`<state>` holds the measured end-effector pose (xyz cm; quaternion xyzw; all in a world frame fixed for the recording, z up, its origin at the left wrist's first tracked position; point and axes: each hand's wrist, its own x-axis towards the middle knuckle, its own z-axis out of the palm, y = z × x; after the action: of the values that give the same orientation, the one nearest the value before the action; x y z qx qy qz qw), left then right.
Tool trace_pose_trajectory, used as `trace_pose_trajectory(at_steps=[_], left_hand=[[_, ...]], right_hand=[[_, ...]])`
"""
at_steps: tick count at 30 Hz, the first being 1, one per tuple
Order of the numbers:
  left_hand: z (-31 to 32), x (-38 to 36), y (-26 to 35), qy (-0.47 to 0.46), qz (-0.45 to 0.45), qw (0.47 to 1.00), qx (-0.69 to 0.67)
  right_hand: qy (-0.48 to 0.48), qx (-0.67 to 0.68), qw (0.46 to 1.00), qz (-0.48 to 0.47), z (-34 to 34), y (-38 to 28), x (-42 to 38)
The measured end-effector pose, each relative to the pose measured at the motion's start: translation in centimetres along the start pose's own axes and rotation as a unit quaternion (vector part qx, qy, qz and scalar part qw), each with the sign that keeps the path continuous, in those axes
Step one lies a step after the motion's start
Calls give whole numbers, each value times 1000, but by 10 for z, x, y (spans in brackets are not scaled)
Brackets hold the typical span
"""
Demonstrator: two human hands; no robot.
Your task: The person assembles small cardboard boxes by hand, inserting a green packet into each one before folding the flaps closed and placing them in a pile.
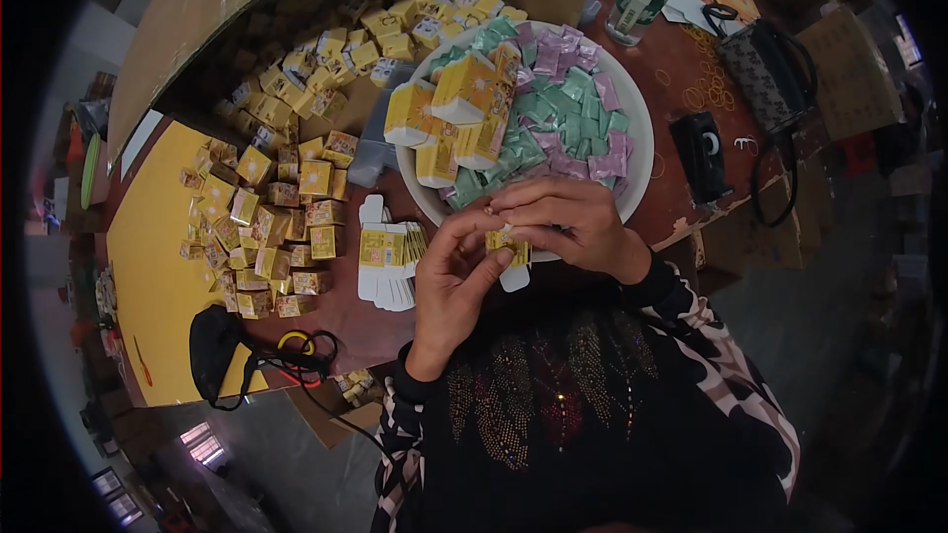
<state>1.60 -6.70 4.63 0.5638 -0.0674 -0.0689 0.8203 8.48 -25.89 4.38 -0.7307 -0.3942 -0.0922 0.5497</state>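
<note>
In front of my body, my left hand (452, 281) grips a small yellow carton (517, 255) whose white end flap hangs below it. Its thumb presses on the carton's face. My right hand (578, 222) is closed at the carton's upper end, its fingertips pinched together; what they hold, if anything, is hidden. Just beyond both hands stands a white bowl (644, 128) full of green sachets (568, 104) and pink sachets (605, 89). Several yellow boxes (464, 89) lie on the sachets at the bowl's left side. Left of my left hand is a fanned stack of flat cartons (383, 249).
Many small yellow boxes (262, 227) are heaped on the table's left. Behind them, a large cardboard box (163, 35) holds more. A bottle (644, 0), rubber bands (706, 89), a black bag (770, 74) and a black holder (699, 158) sit right. A black pouch (215, 350) with cords lies front left.
</note>
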Motion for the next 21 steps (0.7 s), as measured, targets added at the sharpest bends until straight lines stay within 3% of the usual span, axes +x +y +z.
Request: trace_pose_trajectory(at_steps=[3,6,8,13,21], left_hand=[[-4,0,-5,-14,1,1000,9],[1,2,-1,-5,-6,1000,8],[6,5,2,11,-15,1000,13],[11,7,10,9,-26,985,170],[14,6,11,0,-23,983,184]], right_hand=[[-14,-8,1000,-5,-2,0,-1],[-18,55,996,74,-5,-3,2],[-29,250,936,247,-9,-4,5],[-77,215,938,260,-23,-14,17],[-158,122,954,225,-38,-19,34]])
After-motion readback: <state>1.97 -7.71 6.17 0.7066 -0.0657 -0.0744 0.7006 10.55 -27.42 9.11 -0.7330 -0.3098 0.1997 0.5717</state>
